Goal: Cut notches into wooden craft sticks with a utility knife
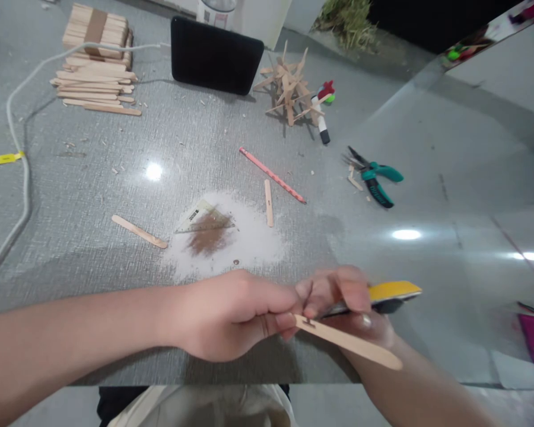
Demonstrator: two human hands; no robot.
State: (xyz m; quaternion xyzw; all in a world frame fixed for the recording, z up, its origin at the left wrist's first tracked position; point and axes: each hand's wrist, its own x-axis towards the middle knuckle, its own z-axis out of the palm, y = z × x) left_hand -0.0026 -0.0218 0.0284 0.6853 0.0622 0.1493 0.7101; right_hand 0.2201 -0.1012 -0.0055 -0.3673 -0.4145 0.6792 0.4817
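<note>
Beyond the held stick (351, 344), a pencil (273, 176) lies between pliers (370, 172), right, and possibly a set square (196, 218), left.

The left arm (84, 326) lies almost level, the left hand (225, 314) is closed in a pinch, and just beside it the right hand (351, 296) curls on a slanting right arm (409, 379).

Black device (216, 56) beside white cable (26, 184)

Observe grey tabletop (191, 142). Note white powdery patch (260, 246) just beyond left hand (226, 317), containing set square (199, 213). Find pink pencil (273, 175) farther ahead of same hand, black device (216, 56) and piled wooden sticks (93, 80) farthest off. See teal-handled pliers (371, 174) beyond right hand (353, 292), stick assembly (289, 88) and marker (322, 124) farther out.
</note>
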